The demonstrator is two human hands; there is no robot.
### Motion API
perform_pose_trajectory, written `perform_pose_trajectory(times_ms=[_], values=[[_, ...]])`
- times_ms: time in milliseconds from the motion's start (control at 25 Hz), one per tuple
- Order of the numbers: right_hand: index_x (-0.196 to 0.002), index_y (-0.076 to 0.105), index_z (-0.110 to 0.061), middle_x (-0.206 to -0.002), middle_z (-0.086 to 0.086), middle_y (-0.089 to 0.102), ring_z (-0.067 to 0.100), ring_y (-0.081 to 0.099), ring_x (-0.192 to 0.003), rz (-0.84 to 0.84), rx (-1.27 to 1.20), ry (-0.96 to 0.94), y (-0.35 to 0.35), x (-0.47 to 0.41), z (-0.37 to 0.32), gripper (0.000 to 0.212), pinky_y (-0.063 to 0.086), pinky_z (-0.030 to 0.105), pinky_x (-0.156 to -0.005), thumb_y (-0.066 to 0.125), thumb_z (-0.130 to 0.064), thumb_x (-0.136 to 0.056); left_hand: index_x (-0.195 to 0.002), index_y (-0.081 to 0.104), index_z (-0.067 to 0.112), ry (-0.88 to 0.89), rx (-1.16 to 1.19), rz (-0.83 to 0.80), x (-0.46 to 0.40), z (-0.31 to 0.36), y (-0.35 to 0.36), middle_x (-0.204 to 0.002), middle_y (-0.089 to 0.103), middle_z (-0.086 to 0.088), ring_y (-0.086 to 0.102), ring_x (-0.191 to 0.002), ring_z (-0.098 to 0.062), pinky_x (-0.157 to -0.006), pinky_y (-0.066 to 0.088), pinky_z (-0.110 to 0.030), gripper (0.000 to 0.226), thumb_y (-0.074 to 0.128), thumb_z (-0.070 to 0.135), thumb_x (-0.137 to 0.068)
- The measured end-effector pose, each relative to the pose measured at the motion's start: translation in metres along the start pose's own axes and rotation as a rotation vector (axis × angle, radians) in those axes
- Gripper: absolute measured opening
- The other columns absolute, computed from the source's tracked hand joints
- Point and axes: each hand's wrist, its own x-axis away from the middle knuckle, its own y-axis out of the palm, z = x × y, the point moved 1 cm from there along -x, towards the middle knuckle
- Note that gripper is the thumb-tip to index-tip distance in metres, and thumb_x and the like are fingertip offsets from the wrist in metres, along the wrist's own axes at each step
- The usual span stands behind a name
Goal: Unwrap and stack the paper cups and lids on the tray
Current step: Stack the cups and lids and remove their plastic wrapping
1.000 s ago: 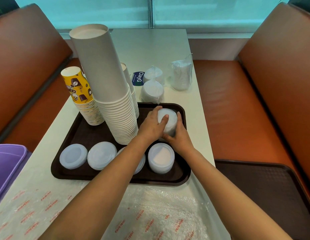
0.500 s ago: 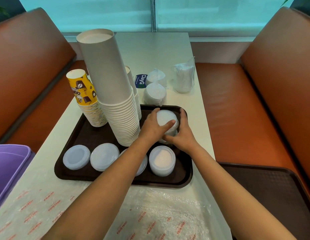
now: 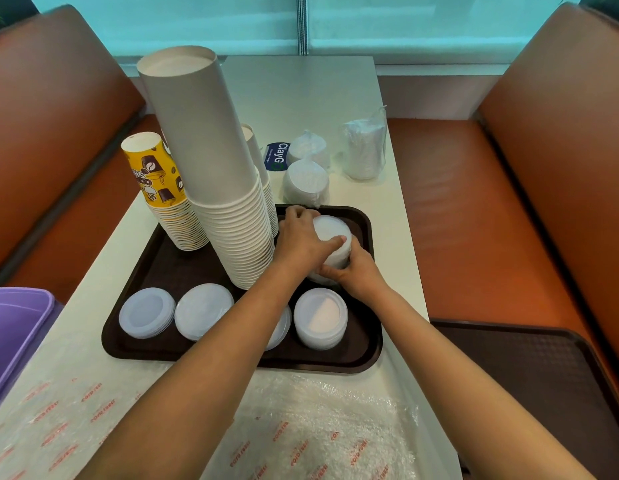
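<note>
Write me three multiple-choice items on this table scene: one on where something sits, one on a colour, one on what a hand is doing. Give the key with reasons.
1. Where is the yellow cup stack?
A. at the tray's far left corner
B. on the orange bench
C. in the purple bin

2. What colour is the tray under the cups?
A. white
B. dark brown
C. purple

3. What are the two hands doing?
A. resting flat on the table
B. lifting the tall white cup stack
C. gripping a stack of white lids

Key:
1 A: it stands at the tray's far left corner, beside the tall white cup stack.
2 B: its rim and floor show dark brown.
3 C: the left hand and right hand curl round the lid stack over the tray.
</note>
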Motion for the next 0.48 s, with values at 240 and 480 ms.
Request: perform_pose_trajectory(times_ms=[240,480], values=[[-0.136,0.038,-0.016,-0.125,0.000,0.054,0.015,0.053,-0.114,0.124,-0.009,-0.074,-0.001,0.007,-0.001,0.077,0.044,0.027,-0.096,0.080,-0.011,-0.071,-0.134,0.044,0.016,0.112,-0.048,-0.063,-0.002,0.002,-0.007,-0.135,0.041,-0.007,0.041,-0.125,-0.025,-0.105,0.035,-0.037,0.068,0.069,0.046,-0.079],[-0.139,0.037,-0.018,-0.131,0.001,0.055,0.016,0.053,-0.118,0.084,0.077,-0.064,-0.004,0.013,0.000,0.082,0.046,0.031,-0.099,0.082,-0.026,-0.071,-0.141,0.039,0.022,0.153,-0.101,-0.225,-0.005,0.006,-0.015,-0.144,0.036,-0.003,0.039,-0.130,-0.022,-0.104,0.032,-0.033,0.067,0.065,0.043,-0.083]])
